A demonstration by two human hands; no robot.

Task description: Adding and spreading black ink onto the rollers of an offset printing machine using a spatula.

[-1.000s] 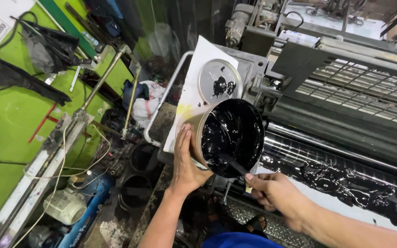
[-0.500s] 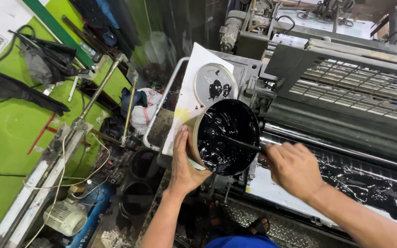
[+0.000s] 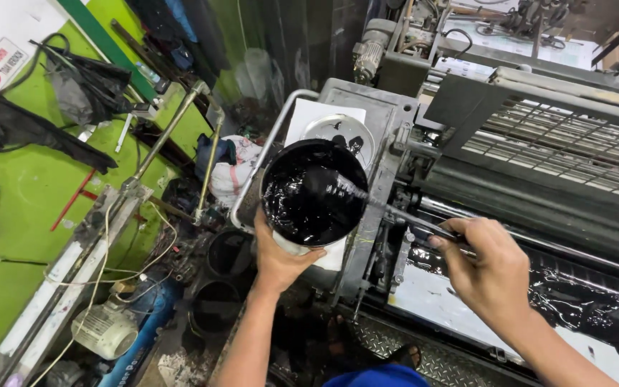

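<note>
Since the earlier frames your right hand (image 3: 492, 269) has drawn back toward four o'clock, away from the can, and the blade now reaches farther across the gap with its tip buried in the ink. Your left hand (image 3: 281, 254) cups the ink can (image 3: 314, 192) from below at six o'clock, fingers wrapped round its base and thumb up the near side, tilting the open mouth toward you. Thick black ink fills the can and coats its wall. Your right hand is closed in a fist round the handle of the ink knife (image 3: 395, 213), which runs from your knuckles up toward ten o'clock into the can.

Just behind the can, at twelve o'clock, a round metal lid (image 3: 338, 132) smeared with black lies on a white sheet on the press housing (image 3: 388, 118). At three o'clock from your right hand the ink trough (image 3: 582, 304) glistens black below a dark roller (image 3: 539, 208). Down at eight o'clock, on the floor, sits a small grey motor (image 3: 105, 330), near two empty black buckets (image 3: 227, 254).
</note>
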